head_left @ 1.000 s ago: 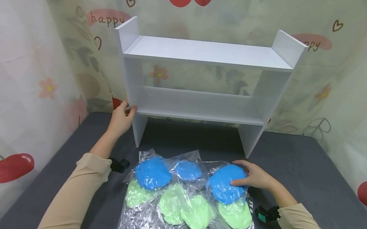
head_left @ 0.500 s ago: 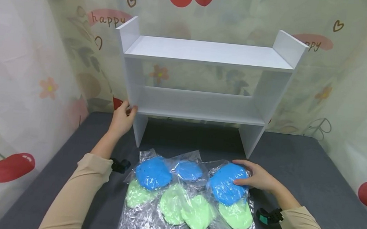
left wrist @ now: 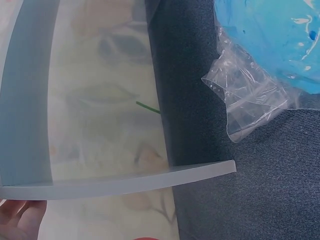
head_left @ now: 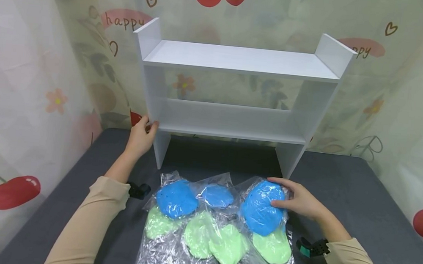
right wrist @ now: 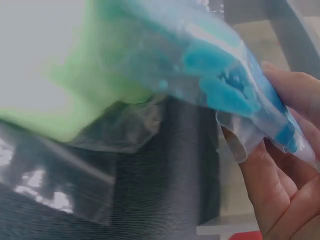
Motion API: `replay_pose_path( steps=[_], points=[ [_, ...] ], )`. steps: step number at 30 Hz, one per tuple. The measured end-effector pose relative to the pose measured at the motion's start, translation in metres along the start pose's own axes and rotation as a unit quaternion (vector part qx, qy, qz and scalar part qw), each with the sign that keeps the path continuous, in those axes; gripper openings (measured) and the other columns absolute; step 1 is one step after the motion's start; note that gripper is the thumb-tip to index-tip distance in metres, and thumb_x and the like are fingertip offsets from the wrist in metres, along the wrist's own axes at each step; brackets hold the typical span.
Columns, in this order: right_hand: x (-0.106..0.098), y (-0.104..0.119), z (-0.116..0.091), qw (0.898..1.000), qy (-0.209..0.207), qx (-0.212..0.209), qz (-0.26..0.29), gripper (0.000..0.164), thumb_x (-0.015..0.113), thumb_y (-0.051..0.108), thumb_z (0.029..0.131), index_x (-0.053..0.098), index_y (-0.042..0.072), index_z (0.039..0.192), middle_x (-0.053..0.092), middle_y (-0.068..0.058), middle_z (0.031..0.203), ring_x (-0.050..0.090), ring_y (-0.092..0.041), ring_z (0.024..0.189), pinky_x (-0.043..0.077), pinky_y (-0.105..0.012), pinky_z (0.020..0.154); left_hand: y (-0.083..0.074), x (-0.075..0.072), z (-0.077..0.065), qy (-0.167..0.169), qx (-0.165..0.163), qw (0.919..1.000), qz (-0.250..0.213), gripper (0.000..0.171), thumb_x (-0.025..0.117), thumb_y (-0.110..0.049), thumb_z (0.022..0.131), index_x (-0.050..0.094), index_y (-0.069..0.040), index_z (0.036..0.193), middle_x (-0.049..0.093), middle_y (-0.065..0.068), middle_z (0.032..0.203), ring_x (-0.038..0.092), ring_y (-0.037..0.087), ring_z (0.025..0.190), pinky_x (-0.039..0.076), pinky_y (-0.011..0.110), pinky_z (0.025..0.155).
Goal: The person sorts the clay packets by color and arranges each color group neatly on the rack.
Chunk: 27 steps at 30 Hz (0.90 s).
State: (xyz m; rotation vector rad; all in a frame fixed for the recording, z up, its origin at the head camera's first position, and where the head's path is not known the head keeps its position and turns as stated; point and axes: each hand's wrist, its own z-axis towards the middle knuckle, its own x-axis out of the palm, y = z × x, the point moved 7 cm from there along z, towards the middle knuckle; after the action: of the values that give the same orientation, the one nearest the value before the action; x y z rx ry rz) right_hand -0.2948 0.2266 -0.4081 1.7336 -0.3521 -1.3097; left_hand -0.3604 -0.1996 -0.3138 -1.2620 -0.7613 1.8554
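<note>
My left hand (head_left: 141, 139) touches the outer face of the left side panel (head_left: 154, 88) of a white two-tier shelf; in the left wrist view its fingertips (left wrist: 25, 215) rest against that board. With thumb and fingers my right hand (head_left: 302, 202) pinches the upper right edge of a clear plastic bag holding a flat blue mass (head_left: 263, 209), soft-looking like slime or clay. That edge is lifted and tilted, and the right wrist view shows the bag (right wrist: 240, 95) between thumb and fingers. Bagged green masses (head_left: 272, 246) lie just below it.
Two more bagged blue masses, one of them here (head_left: 176, 199), and several green ones (head_left: 197, 235) lie side by side on the dark table (head_left: 329, 177). The white shelf (head_left: 241, 60) stands behind them. A patterned curtain (head_left: 402, 95) surrounds the table.
My right hand has raised the upper edge of the right-hand blue bag and moved slightly away from me. The left hand stays at the shelf's side panel.
</note>
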Motion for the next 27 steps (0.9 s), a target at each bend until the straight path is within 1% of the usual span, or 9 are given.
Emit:
replay_pose_path(
  steps=[2, 4, 9, 10, 13, 15, 17, 23, 27],
  points=[
    [-0.003, 0.004, 0.000, 1.000, -0.004, -0.002, 0.005, 0.067, 0.073, 0.024, 0.081, 0.043, 0.012, 0.140, 0.048, -0.024, 0.131, 0.057, -0.030, 0.105, 0.055, -0.025, 0.072, 0.000, 0.000, 0.000, -0.001, 0.000, 1.0000, 0.001, 0.041, 0.041, -0.017, 0.099, 0.040, 0.001, 0.136, 0.042, 0.025, 0.141, 0.046, 0.042, 0.126, 0.044, 0.050, 0.099],
    [-0.007, 0.009, -0.001, 1.000, -0.010, -0.002, 0.009, 0.067, 0.073, 0.024, 0.081, 0.043, 0.012, 0.140, 0.049, -0.024, 0.129, 0.059, -0.024, 0.100, 0.055, -0.025, 0.071, 0.000, 0.000, 0.000, -0.001, 0.001, 1.0000, 0.002, 0.041, 0.042, -0.017, 0.099, 0.040, 0.001, 0.136, 0.042, 0.025, 0.141, 0.047, 0.042, 0.126, 0.045, 0.050, 0.099],
    [-0.017, 0.020, -0.003, 1.000, -0.028, -0.006, 0.000, 0.067, 0.072, 0.022, 0.081, 0.042, 0.012, 0.140, 0.056, -0.019, 0.116, 0.056, -0.008, 0.076, 0.052, -0.025, 0.062, 0.000, 0.000, 0.000, 0.000, 0.002, 1.0000, 0.003, 0.041, 0.041, -0.018, 0.099, 0.041, 0.000, 0.136, 0.042, 0.024, 0.141, 0.046, 0.041, 0.126, 0.044, 0.049, 0.099],
    [-0.019, 0.022, -0.004, 0.999, -0.031, -0.009, -0.001, 0.066, 0.072, 0.022, 0.082, 0.042, 0.011, 0.140, 0.057, -0.018, 0.112, 0.055, -0.007, 0.072, 0.051, -0.025, 0.060, 0.000, 0.000, 0.000, 0.000, 0.003, 1.0000, 0.003, 0.041, 0.041, -0.018, 0.100, 0.041, 0.000, 0.136, 0.042, 0.024, 0.141, 0.046, 0.041, 0.126, 0.044, 0.049, 0.100],
    [-0.024, 0.028, -0.004, 0.999, -0.042, -0.023, -0.011, 0.065, 0.071, 0.020, 0.082, 0.043, 0.011, 0.140, 0.056, -0.009, 0.087, 0.048, -0.005, 0.057, 0.045, -0.024, 0.051, 0.001, 0.000, 0.000, 0.001, 0.002, 1.0000, 0.004, 0.041, 0.041, -0.019, 0.100, 0.040, 0.000, 0.137, 0.041, 0.024, 0.142, 0.046, 0.042, 0.127, 0.043, 0.050, 0.100],
    [-0.027, 0.031, -0.004, 0.998, -0.049, -0.032, -0.011, 0.064, 0.071, 0.019, 0.082, 0.043, 0.010, 0.139, 0.048, -0.002, 0.072, 0.042, -0.006, 0.049, 0.041, -0.024, 0.046, 0.001, 0.000, 0.000, 0.001, 0.002, 1.0000, 0.002, 0.042, 0.041, -0.019, 0.100, 0.040, 0.001, 0.136, 0.041, 0.025, 0.142, 0.045, 0.042, 0.127, 0.042, 0.050, 0.101],
    [-0.030, 0.035, -0.004, 0.997, -0.057, -0.041, -0.014, 0.064, 0.071, 0.019, 0.083, 0.043, 0.010, 0.139, 0.040, 0.001, 0.065, 0.036, -0.008, 0.045, 0.037, -0.026, 0.044, 0.002, 0.000, 0.000, 0.001, 0.001, 1.0000, -0.001, 0.041, 0.041, -0.019, 0.100, 0.040, 0.001, 0.136, 0.042, 0.025, 0.141, 0.045, 0.042, 0.127, 0.043, 0.050, 0.101],
    [-0.037, 0.046, -0.007, 0.995, -0.077, -0.062, -0.014, 0.061, 0.070, 0.017, 0.083, 0.045, 0.009, 0.138, 0.036, 0.001, 0.067, 0.033, -0.013, 0.045, 0.035, -0.028, 0.043, 0.004, 0.001, 0.001, 0.002, 0.000, 1.0000, -0.004, 0.042, 0.041, -0.020, 0.100, 0.040, 0.000, 0.136, 0.042, 0.024, 0.142, 0.045, 0.041, 0.127, 0.043, 0.049, 0.101],
    [-0.042, 0.050, -0.009, 0.994, -0.087, -0.060, -0.013, 0.060, 0.070, 0.016, 0.084, 0.045, 0.010, 0.138, 0.036, 0.000, 0.073, 0.028, -0.013, 0.045, 0.033, -0.028, 0.042, 0.003, 0.000, 0.001, 0.002, 0.002, 1.0000, -0.004, 0.041, 0.041, -0.019, 0.100, 0.040, 0.000, 0.136, 0.042, 0.024, 0.141, 0.045, 0.041, 0.128, 0.043, 0.050, 0.101]
  ],
)
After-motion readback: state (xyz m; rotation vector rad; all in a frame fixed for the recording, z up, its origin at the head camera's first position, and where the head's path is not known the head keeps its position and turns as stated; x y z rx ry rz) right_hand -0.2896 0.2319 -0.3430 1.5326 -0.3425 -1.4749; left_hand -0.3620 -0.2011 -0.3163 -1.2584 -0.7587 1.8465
